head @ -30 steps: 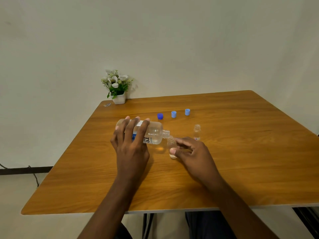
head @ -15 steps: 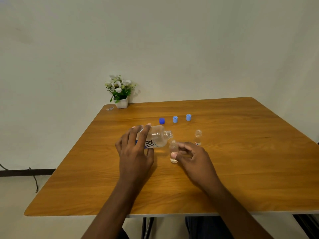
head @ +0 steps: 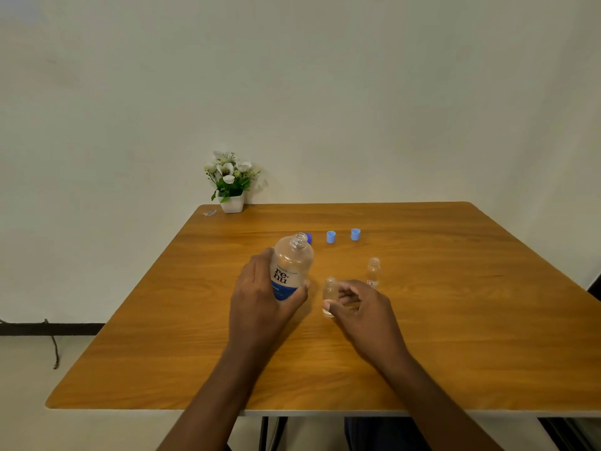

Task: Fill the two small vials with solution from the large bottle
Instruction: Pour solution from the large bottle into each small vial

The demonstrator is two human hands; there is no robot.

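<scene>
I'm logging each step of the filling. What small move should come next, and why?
Probably shift the right hand from the near vial to the far vial to steady it: the left hand holds the uncapped large bottle upright, and the far vial looks empty.

One large bottle (head: 291,268), two vials (head: 329,288) (head: 373,271), three caps (head: 330,237) (head: 355,234) (head: 309,237) (one darker blue), one potted plant (head: 231,182).

One wide-angle camera, worn on the person's head, looks forward and down across a wooden table (head: 455,336) toward a pale wall (head: 325,92). Both forearms enter from the bottom edge; the left hand (head: 257,301), gripping a bottle (head: 291,271), and the right hand (head: 364,310), pinching a vial (head: 330,289), sit near mid-frame, close to the camera.
</scene>
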